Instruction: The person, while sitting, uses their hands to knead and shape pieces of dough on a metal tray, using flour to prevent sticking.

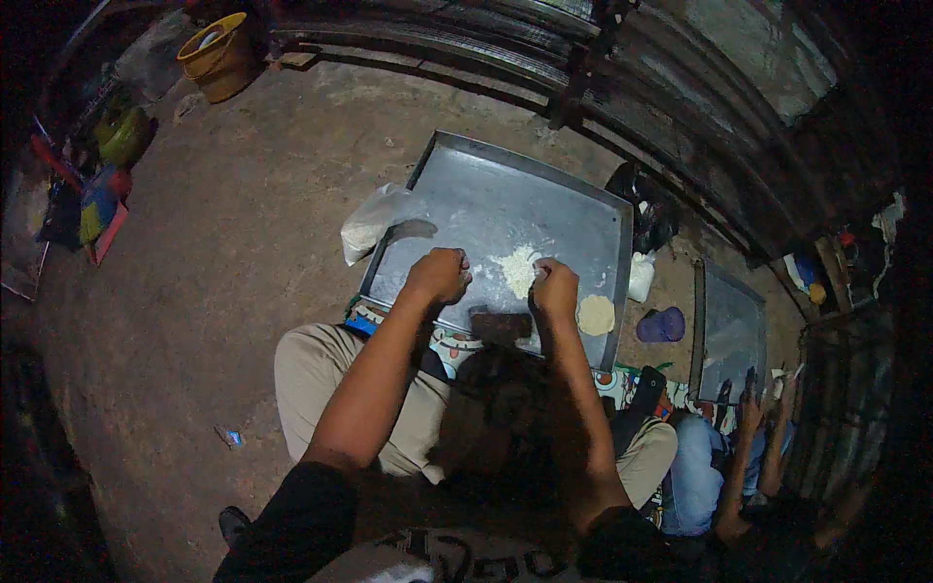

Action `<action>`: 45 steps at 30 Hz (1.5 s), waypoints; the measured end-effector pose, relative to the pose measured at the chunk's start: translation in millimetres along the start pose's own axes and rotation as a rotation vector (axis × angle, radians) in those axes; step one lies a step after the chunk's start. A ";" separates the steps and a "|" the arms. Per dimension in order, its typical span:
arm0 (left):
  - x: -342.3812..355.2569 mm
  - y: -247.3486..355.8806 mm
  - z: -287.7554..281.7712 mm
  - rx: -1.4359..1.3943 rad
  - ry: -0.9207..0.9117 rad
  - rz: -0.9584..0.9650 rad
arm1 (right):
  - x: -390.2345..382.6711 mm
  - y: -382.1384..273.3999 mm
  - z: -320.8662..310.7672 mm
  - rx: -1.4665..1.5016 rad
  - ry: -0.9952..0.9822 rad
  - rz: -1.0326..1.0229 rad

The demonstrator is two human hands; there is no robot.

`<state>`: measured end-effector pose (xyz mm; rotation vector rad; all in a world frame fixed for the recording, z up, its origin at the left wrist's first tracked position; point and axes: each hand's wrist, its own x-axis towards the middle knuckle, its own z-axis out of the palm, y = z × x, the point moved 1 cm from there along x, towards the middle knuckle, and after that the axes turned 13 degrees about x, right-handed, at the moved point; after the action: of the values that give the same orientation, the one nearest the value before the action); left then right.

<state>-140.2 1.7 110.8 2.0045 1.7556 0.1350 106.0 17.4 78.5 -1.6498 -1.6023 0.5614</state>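
A wide metal tray (486, 185) with raised sides lies in front of my crossed legs. My left hand (442, 276) is held over its left part, fingers curled closed; whatever they may hold is hidden. Closer to the tray's right side, my right hand (556, 289) is also closed, its fingertips pinched beside a loose heap of white flour-like powder (518, 268). I cannot make out anything in that pinch. A pale flat round of dough (596, 315) rests to the right of this hand. Between my wrists, at the near side, sits a dark brown block (501, 325).
A clear plastic bag (367, 228) leans at the tray's left side. To the right are a white bag (641, 276), a purple cup (661, 325) and another tray (731, 325), where another person's hands (750, 403) show. A yellow bucket (216, 63) stands far left.
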 end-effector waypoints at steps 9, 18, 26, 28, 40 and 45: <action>1.3 4.0 11.8 0.021 -0.044 0.054 | 11.3 -9.5 7.8 -0.203 -0.237 -0.158; 0.6 2.0 13.0 0.043 -0.057 0.049 | 9.3 -16.7 -11.5 -0.210 -0.543 -0.116; 2.2 0.6 14.1 0.012 -0.037 0.071 | 15.0 2.8 -40.7 -0.044 -0.327 -0.070; 4.0 3.6 13.4 0.028 -0.059 0.074 | 13.3 20.8 -30.3 -0.121 -0.259 -0.111; 1.7 0.1 12.6 0.035 -0.066 0.066 | 2.0 -24.1 -21.9 -0.042 -0.211 0.037; 4.4 5.1 12.0 0.056 -0.098 0.056 | -1.3 5.4 -20.4 -0.284 -0.394 0.333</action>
<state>-130.3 2.2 101.2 2.0647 1.6603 0.0054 124.7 12.2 86.8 -2.1437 -1.7535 0.9083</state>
